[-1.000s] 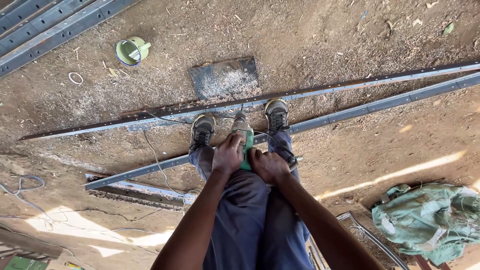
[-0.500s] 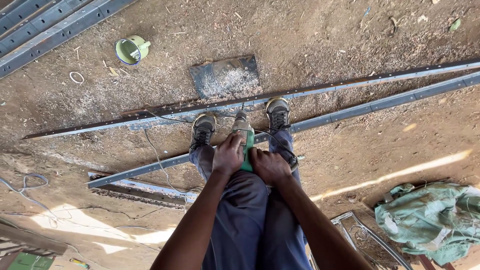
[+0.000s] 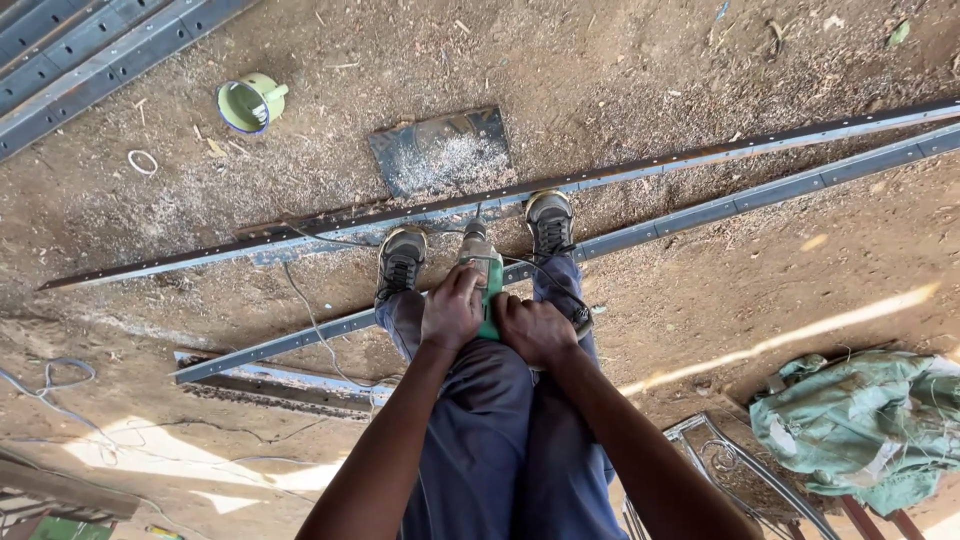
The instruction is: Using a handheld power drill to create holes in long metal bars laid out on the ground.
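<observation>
Standing on bare dirt strewn with sawdust, the person presses a green power drill [image 3: 483,275] onto a long metal bar [image 3: 300,232] between both shoes. Left hand [image 3: 452,308] and right hand [image 3: 535,328] clamp its body, fingers wrapped tight. Enamel cup [image 3: 250,101] lies well apart.

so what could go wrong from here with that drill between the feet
1. The green power drill, gripped by the left hand and right hand, points down between the two grey shoes; a slip could hit a foot.
2. Its thin cable trails loose over the long grey metal strip and could snag.
</observation>
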